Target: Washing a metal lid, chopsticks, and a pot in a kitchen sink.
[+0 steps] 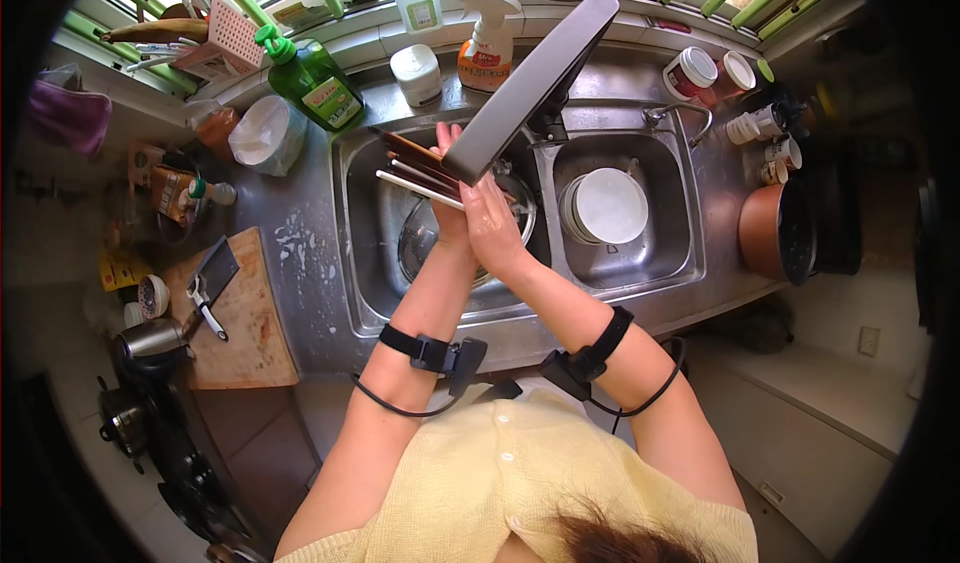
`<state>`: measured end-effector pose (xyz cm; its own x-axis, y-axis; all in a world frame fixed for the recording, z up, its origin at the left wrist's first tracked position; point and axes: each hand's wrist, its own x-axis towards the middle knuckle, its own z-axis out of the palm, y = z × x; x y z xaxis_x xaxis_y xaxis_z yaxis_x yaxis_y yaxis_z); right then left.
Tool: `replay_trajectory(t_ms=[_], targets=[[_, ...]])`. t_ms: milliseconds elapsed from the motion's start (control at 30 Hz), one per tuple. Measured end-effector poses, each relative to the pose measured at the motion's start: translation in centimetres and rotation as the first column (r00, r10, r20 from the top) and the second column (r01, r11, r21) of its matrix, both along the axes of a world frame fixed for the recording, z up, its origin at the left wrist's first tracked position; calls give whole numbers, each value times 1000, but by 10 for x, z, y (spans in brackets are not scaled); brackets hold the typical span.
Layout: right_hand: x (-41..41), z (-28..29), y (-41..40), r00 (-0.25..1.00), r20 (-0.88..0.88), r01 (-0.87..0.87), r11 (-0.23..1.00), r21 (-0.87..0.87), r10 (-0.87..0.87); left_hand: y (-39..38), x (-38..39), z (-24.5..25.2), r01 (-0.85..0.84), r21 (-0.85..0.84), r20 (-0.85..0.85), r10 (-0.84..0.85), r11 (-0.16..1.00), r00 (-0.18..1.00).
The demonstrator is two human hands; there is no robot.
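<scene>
Over the left basin of the steel double sink (349,248), my left hand (450,221) and my right hand (495,229) press together around a bundle of chopsticks (420,190), some white, some dark brown. The sticks' ends point up and left out of my hands. A wide grey faucet (536,86) passes over my fingertips and hides part of them. Below my hands, in the same basin, lies a round glass lid or bowl with a metal rim (420,240), partly covered by my wrists. In the right basin stands a stack of white bowls (611,206).
A green pump bottle (319,86), a white jar (416,75) and an orange-labelled spray bottle (487,52) stand behind the sink. At left, a wooden cutting board (262,323) bears a cleaver (217,263) and a peeler (204,308). A copper-coloured pot (765,229) is at right.
</scene>
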<state>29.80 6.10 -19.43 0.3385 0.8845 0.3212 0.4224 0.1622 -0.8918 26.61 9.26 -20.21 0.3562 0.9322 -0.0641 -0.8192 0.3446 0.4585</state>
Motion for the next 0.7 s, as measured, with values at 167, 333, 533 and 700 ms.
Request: replay_trajectory(t_ms=[167, 333, 533, 700], targets=[[20, 13, 16, 998, -21, -56, 980, -193, 53, -2, -13, 21, 68, -122, 54, -62, 990, 997], [6, -19, 13, 934, 340, 127, 991, -37, -107, -9, -18, 26, 182, -187, -4, -186, 965, 983], [-14, 2, 1, 958, 194, 205, 978, 50, -211, -11, -25, 35, 255, -28, 89, -252, 967, 964], [25, -17, 17, 953, 300, 15, 976, -219, 52, -23, -16, 51, 236, -235, -76, -259, 943, 963]])
